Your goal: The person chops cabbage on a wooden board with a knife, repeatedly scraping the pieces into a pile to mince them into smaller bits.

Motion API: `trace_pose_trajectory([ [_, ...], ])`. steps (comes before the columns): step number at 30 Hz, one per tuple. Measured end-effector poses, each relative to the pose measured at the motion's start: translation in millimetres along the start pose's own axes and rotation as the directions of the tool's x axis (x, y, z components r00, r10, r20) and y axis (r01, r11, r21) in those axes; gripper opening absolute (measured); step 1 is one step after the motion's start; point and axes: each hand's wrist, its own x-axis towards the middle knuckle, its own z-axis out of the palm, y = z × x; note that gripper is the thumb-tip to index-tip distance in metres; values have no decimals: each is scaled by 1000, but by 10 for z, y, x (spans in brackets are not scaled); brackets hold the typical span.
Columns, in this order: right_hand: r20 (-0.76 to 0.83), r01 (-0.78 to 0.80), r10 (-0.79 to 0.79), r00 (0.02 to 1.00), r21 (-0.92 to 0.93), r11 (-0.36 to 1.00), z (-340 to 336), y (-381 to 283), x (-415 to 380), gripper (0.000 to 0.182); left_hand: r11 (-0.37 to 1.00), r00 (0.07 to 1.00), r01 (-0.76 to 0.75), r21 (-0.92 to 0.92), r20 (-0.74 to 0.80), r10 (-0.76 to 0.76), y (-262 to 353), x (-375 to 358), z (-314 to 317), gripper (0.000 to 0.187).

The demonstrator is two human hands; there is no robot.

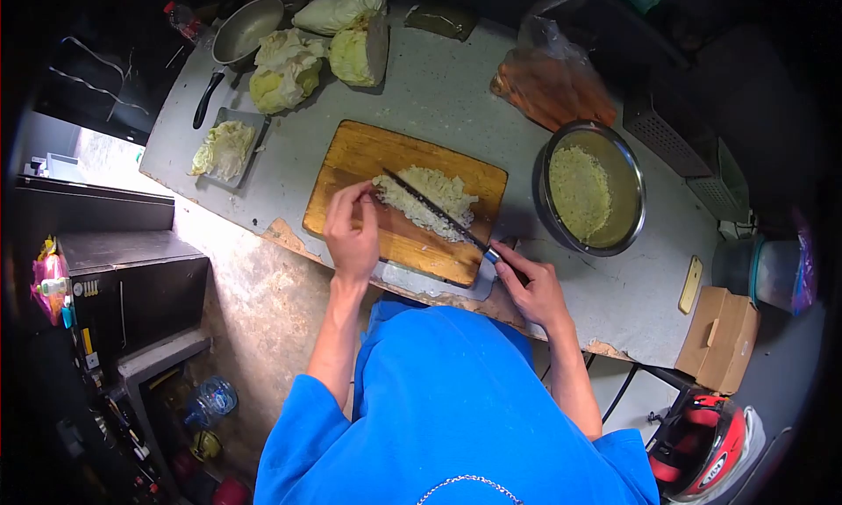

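A wooden cutting board [351, 158] lies at the near edge of the grey table, with a heap of finely chopped cabbage [443, 193] on it. My right hand [533, 286] is closed round the handle of a knife [430, 205], whose dark blade lies slantwise across the heap. At the heap's left end is my left hand [353, 229], its fingers bent and partly spread, the fingertips near the cabbage and the knife tip. It holds nothing that I can make out. To the right stands a metal bowl [638, 189] with chopped cabbage inside.
Cabbage pieces [285, 71] and a pan [248, 31] are at the back left. A tray [259, 128] with cabbage leaves sits at the left. Behind the bowl lies a bag of carrots [557, 88]. A phone [691, 284] and a cardboard box [721, 338] are at the right edge.
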Motion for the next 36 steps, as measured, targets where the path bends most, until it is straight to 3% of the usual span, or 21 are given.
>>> trace_pose_trajectory([
  [3,80,54,-50,996,-54,997,-79,-282,71,42,997,996,-76,13,42,75,16,235,-93,15],
  [5,167,105,-60,984,-277,955,-94,-410,140,38,994,993,-105,-14,58,106,-125,373,-27,14],
  [7,193,136,-65,979,-383,914,-71,-485,237,36,984,963,-167,-66,204,177,-181,513,33,15],
  [8,220,165,-63,973,-481,861,-70,-508,271,35,999,950,-34,1,311,32,-221,542,64,17],
  [12,213,228,-137,967,-498,837,50,-154,398,38,999,888,-31,-45,458,48,-337,496,242,23],
  [15,169,273,-219,961,-453,849,127,111,404,43,994,897,-104,13,433,89,-282,488,252,22],
  [17,143,273,-234,962,-442,854,104,68,379,46,997,910,-71,-1,410,65,-273,477,228,21],
  [19,142,242,-198,970,-470,849,12,-162,351,46,999,917,-52,-16,395,54,-309,501,243,20],
  [21,137,198,-149,979,-497,845,-39,-266,344,46,989,946,20,-146,322,28,-345,495,291,19],
  [24,165,192,-135,977,-410,892,-76,-210,431,48,988,959,23,-156,282,22,-413,516,367,19],
  [26,116,208,-177,977,-365,908,147,249,400,46,993,952,3,-118,303,33,-376,538,368,18],
  [29,75,251,-241,968,-373,893,199,317,358,44,991,945,-59,-117,312,93,-295,586,402,18],
  [33,83,227,-212,974,-315,921,-8,-15,375,43,981,926,-149,-128,328,184,-265,668,307,16],
  [36,94,206,-185,978,-317,926,-33,-83,417,43,985,934,-115,-126,324,150,-369,678,383,16],
])
